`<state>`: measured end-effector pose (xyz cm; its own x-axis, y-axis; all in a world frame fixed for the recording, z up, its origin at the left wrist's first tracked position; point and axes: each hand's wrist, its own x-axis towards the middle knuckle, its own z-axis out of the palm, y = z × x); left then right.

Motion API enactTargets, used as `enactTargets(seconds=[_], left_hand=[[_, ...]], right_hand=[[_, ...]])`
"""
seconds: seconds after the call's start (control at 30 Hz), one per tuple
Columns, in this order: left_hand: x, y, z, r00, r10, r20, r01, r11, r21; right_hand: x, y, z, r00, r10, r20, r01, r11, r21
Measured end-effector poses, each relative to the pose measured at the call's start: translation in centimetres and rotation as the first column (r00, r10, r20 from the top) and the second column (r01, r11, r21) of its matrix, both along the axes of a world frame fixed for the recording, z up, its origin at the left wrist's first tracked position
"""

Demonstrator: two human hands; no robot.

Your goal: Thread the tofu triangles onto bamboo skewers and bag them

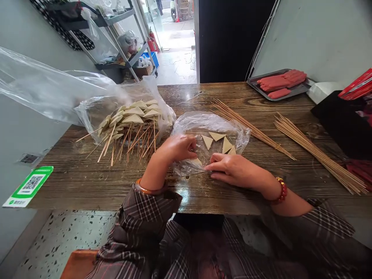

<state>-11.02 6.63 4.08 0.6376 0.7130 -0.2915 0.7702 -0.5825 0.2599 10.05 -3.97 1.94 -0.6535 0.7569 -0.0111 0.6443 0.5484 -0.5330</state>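
A clear plastic bag [203, 121] lies on the wooden table with several pale triangular pieces [217, 136] on it. My left hand [181, 148] is over the bag's left side, fingers curled and closed, beside a pale piece [197, 162]; what they grip is hidden. At the bag's near edge, my right hand [232, 168] has its fingers together on the plastic. To the left, skewered triangular pieces [133, 112] are piled in another clear bag [158, 91], their sticks pointing toward me.
Two bundles of thin sticks [247, 126] [319, 155] lie to the right. A dark tray [273, 97] of pink-red food stands at the back right, near a black container [334, 120]. A green-white QR card [29, 186] lies at the left edge.
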Motion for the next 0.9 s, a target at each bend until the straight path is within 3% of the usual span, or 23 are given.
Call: enactTargets(seconds=[0.1, 0.17, 0.23, 0.3, 0.37, 0.57, 0.7, 0.9], left_hand=[[0.1, -0.3, 0.1, 0.998, -0.060, -0.005, 0.059, 0.997, -0.040], [0.3, -0.5, 0.1, 0.997, -0.081, 0.006, 0.081, 0.994, -0.067], [0.4, -0.7, 0.1, 0.996, -0.093, 0.017, 0.094, 0.992, -0.089], [0.5, -0.7, 0.0, 0.993, -0.114, 0.041, 0.117, 0.988, -0.101], [0.5, -0.7, 0.0, 0.987, -0.139, 0.085, 0.148, 0.982, -0.120], [0.3, -0.6, 0.2, 0.970, -0.167, 0.175, 0.201, 0.958, -0.203], [0.6, -0.9, 0.4, 0.964, -0.216, 0.154, 0.239, 0.959, -0.153], [0.5, -0.8, 0.0, 0.970, -0.205, 0.128, 0.227, 0.954, -0.196]], right_hand=[[1.3, 0.0, -0.1, 0.988, 0.036, -0.153, -0.049, 0.995, -0.086], [2.7, 0.2, 0.2, 0.959, -0.042, -0.282, 0.011, 0.994, -0.112], [4.1, 0.5, 0.7, 0.871, -0.279, -0.405, 0.258, 0.960, -0.107], [5.4, 0.9, 1.0, 0.709, -0.515, -0.482, 0.540, 0.836, -0.098], [6.2, 1.2, 0.9, 0.630, -0.603, -0.489, 0.654, 0.752, -0.085], [6.1, 1.4, -0.6, 0.840, -0.522, -0.151, 0.540, 0.830, 0.136], [5.9, 1.3, -1.3, 0.867, -0.498, 0.017, 0.487, 0.854, 0.185], [5.6, 1.5, -1.8, 0.870, -0.492, 0.012, 0.482, 0.857, 0.180]])
